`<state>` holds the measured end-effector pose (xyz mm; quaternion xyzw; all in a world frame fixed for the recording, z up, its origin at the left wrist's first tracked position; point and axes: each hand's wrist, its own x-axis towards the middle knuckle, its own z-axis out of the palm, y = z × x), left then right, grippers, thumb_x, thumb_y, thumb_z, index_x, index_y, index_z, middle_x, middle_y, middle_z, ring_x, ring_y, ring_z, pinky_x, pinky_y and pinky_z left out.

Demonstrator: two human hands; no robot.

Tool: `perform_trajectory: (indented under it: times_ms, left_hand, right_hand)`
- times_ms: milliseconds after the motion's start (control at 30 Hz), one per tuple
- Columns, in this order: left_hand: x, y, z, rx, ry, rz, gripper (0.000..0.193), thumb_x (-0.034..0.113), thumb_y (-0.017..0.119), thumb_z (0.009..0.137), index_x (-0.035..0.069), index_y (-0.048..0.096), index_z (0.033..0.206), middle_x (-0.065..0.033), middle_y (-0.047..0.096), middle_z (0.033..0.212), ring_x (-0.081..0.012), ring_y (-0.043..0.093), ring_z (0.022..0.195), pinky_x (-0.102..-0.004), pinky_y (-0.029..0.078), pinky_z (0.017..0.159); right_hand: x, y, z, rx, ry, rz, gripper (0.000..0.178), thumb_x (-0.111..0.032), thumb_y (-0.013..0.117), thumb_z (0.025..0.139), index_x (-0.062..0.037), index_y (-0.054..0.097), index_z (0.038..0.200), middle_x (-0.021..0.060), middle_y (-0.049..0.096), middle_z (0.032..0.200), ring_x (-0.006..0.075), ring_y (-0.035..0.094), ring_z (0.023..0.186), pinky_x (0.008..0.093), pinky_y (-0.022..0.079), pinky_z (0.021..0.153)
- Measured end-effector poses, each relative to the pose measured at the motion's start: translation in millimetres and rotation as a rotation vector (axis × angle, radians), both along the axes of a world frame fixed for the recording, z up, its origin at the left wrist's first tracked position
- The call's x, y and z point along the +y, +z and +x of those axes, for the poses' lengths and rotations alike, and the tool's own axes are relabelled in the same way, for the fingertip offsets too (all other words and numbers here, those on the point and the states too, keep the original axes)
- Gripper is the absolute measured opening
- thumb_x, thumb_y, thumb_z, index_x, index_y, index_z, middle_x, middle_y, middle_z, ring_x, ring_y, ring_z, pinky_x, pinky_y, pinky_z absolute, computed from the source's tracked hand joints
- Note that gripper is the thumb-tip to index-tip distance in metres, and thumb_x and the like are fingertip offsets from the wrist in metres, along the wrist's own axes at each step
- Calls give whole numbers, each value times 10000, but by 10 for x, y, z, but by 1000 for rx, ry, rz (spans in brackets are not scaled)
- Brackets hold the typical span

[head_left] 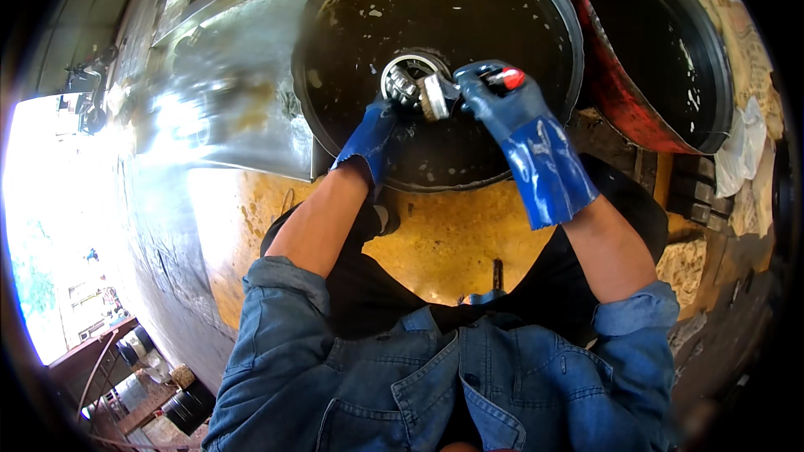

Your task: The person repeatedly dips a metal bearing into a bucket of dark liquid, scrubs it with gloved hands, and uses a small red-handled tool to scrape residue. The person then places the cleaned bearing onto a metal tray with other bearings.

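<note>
Both my hands wear blue rubber gloves and are over a wide round tub (573, 42) of dark liquid. My left hand (374, 127) is closed on a shiny metal bearing (402, 86), a ring with rollers inside, tilted above the liquid. In my right hand (511, 107) is a flat brush (435, 98), whose handle shows a red end by the thumb. The brush's bristles and metal band lie against the bearing's right side. My left fingers are partly hidden behind the bearing.
A red drum (624, 75) holding dark liquid stands to the right of the tub, a clear plastic bag (740, 151) beside it. Left of the tub lies a wet metal sheet (243, 84). Yellow floor (452, 238) shows between my legs. Dark containers (188, 406) stand far lower left.
</note>
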<state>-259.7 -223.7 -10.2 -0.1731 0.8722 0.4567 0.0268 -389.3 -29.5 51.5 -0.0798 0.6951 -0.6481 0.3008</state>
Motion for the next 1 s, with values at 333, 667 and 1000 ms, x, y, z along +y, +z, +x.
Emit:
perform_trajectory:
  times_ms: [333, 667, 1000]
  left_hand:
    - [-50, -200, -156, -64, -8, 24, 317, 167, 590, 952, 59, 667, 1240, -207, 712, 1074, -310, 681, 942, -432, 535, 837]
    - [-52, -147, -186, -66, -38, 296, 300, 161, 562, 974, 51, 666, 1233, -189, 712, 1088, -295, 688, 941, -420, 552, 836]
    - [76, -10, 4, -93, -40, 513, 287, 156, 534, 997, 42, 665, 1226, -171, 713, 1101, -280, 695, 941, -407, 569, 835]
  right_hand:
    - [85, -152, 70, 484, 160, 115, 127, -74, 744, 907, -55, 750, 1033, 41, 752, 945, 111, 691, 856, 271, 562, 799]
    - [317, 258, -552, 113, -114, -30, 292, -210, 701, 965, -34, 705, 1198, 104, 745, 1043, 201, 731, 849, 315, 599, 661]
    - [157, -317, -432, -529, -257, -183, 316, -258, 660, 965, -86, 675, 1230, 96, 731, 1053, 261, 719, 814, 399, 573, 656]
